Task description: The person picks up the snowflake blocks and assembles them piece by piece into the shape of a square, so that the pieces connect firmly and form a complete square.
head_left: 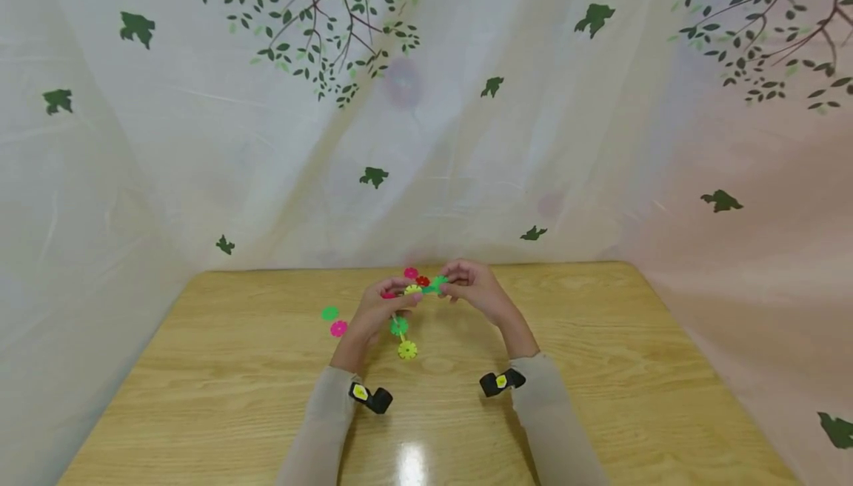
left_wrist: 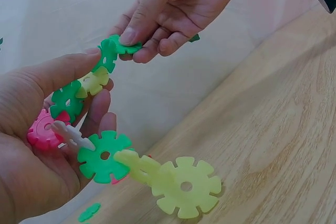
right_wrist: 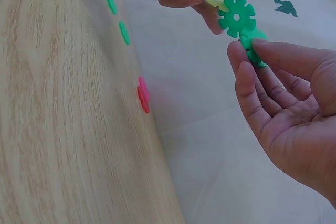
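A chain of slotted flower-shaped plastic discs runs through my left hand (head_left: 375, 312), whose thumb and fingers hold it near one end. From its hanging end come a yellow disc (left_wrist: 194, 187), a second yellow one, a green disc (left_wrist: 94, 167), a white one (left_wrist: 72, 135) and a pink one (left_wrist: 42, 132). Past them a green, a pale yellow (left_wrist: 93, 82) and another green disc (right_wrist: 237, 19) reach toward the other hand. Between thumb and fingertips my right hand (head_left: 478, 290) pinches a green disc (right_wrist: 253, 45), edge against that last green one.
Loose discs lie on the wooden table (head_left: 233, 397): a green (head_left: 329, 313) and a pink one (head_left: 339, 329) left of the hands, a pink (head_left: 411, 273) and a red one (head_left: 423, 281) near the back edge. Behind hangs a leaf-patterned curtain (head_left: 300, 197).
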Demonstrator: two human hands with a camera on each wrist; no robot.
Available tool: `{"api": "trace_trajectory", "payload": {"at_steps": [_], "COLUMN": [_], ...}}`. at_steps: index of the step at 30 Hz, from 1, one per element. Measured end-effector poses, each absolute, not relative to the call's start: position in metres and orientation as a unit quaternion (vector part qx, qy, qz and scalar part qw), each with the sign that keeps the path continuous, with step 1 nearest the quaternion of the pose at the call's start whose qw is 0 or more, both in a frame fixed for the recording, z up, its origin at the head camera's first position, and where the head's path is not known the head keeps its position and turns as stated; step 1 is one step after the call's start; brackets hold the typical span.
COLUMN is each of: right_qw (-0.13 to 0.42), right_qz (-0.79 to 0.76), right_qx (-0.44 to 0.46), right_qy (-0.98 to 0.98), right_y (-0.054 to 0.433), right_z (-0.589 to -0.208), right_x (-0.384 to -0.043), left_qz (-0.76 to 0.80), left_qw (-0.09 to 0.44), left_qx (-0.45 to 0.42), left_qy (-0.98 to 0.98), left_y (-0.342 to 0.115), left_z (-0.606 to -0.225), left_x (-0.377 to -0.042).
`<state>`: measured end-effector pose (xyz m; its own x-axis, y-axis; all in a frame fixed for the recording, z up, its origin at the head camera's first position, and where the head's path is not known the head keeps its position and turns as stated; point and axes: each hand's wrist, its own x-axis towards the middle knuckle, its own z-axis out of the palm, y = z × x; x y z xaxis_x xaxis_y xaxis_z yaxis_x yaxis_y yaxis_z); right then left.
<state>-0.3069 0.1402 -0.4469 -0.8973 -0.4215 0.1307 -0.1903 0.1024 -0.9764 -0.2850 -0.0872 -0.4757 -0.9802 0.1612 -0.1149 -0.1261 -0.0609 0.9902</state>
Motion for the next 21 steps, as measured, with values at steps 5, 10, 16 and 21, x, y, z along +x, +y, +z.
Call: {"api": "trace_trajectory", "payload": {"at_steps": [5, 10, 16, 21], "right_qw": [0.08, 0.064, 0.043, 0.036], "right_qz": [-0.631, -0.64, -0.646, -0.653], "right_qx": [-0.206, -0.202, -0.198, -0.194], "right_qy": [0.743, 0.739, 0.736, 0.731], "right_y": [0.1389, 0.1376, 0.1342, 0.133], "right_z": [-0.4452, -0.4462, -0.4492, -0.4503], "right_x": [-0.3061, -0.3056, -0.3058, -0.3056], "left_qz": [0.723, 0.724, 0.744, 0.75], "left_qw": [0.1, 0.098, 0.094, 0.086], "left_qx": [0.017, 0.018, 0.026, 0.02], "left_qy": [0.683, 0.682, 0.662, 0.655], "left_y": [-0.0884, -0.0877, -0.0842, -0.0821], "left_z": [-0.475, -0.4759, -0.478, -0.4764], "left_x": [-0.2846, -0.2855, -0.286, -0.2841]}}
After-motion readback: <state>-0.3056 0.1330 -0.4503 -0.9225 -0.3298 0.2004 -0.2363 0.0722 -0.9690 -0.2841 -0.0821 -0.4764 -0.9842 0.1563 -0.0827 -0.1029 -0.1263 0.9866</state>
